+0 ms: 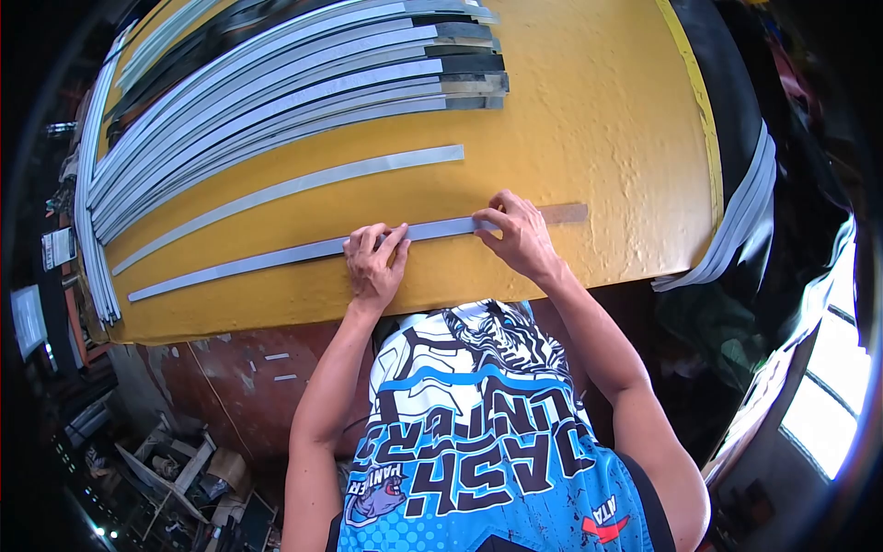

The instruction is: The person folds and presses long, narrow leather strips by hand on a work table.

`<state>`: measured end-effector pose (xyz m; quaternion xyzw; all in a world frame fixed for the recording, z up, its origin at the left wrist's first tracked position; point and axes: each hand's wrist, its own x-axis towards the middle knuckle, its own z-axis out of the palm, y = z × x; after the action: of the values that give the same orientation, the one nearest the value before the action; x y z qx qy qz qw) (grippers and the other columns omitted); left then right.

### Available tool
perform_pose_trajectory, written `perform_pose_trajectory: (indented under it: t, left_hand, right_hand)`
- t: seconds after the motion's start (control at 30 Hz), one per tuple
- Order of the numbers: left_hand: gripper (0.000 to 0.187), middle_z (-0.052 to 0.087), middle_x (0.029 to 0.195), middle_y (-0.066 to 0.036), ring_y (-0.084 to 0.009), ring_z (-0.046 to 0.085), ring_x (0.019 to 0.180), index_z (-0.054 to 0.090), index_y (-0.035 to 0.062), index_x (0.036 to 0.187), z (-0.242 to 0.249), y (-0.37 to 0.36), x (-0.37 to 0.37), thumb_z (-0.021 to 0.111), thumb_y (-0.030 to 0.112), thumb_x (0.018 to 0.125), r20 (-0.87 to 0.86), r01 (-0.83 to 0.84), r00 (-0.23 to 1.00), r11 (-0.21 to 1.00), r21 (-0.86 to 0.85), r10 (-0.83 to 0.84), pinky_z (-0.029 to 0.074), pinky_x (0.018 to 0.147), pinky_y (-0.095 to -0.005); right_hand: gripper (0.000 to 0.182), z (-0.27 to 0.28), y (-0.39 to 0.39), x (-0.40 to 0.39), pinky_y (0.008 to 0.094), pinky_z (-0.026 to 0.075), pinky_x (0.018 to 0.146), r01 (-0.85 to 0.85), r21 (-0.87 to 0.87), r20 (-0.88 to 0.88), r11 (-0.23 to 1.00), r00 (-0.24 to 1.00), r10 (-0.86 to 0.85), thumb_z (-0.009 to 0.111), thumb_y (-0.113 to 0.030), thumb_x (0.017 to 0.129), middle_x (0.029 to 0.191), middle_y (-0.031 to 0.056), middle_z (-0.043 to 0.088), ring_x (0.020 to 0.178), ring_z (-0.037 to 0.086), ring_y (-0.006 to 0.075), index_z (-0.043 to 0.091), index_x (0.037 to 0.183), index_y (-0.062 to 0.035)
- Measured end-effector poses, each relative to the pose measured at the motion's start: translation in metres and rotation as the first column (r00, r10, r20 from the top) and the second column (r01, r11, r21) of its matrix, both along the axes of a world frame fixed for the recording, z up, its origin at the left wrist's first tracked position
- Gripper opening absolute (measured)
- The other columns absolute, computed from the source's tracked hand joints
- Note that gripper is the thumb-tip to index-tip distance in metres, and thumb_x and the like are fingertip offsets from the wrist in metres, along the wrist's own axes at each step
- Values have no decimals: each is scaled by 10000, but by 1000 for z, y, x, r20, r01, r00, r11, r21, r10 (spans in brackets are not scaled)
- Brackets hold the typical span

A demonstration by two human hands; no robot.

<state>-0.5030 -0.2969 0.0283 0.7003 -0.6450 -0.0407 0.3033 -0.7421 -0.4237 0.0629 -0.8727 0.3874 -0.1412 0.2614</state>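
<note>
A long, narrow grey strip (303,252) lies along the near side of the yellow-covered table (607,166), and a brown section (565,213) shows at its right end. My left hand (373,263) is closed at the strip's middle, its thumb and fingers gathered on the edges. Farther right, my right hand (517,234) pinches the same strip close to where the brown begins. Just beyond lies a second pale strip (303,184), apart from both hands. What the fingertips press on is partly hidden.
Many layered grey and white strips (276,87) with dark ends are stacked at the table's far left. More long strips (95,267) hang over the left edge. At the right edge a bundle of grey strips (736,221) droops beside black sheeting (727,83).
</note>
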Motion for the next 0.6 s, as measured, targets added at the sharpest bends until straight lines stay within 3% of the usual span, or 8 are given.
perform_pose_trajectory:
  t: [0.1,0.53,0.6]
  left_hand:
    - [247,612,1011,-16,-223,566,1009,769,164,1084,0,0,0,778,189,838,9,5,1000,1000,-9,-5,422,872,-398]
    - [247,610,1002,-24,-233,569,995,769,155,1088,1,0,-3,777,177,841,29,0,1000,1000,-11,0,428,859,-405]
    - [277,637,1014,-40,-249,586,998,772,130,1096,2,1,-4,756,85,823,68,47,997,999,-26,-45,442,854,-402]
  right_hand:
    - [174,1,1,1,416,488,808,21,54,5,998,1000,-21,784,-168,791,985,68,600,914,612,277,738,957,-144]
    - [198,-2,1,0,421,497,841,25,56,11,998,1000,-26,787,-163,781,994,68,600,942,614,284,745,974,-146]
    - [194,-2,1,1,421,495,843,26,50,5,998,1000,-26,787,-162,780,992,68,601,945,613,280,746,970,-144]
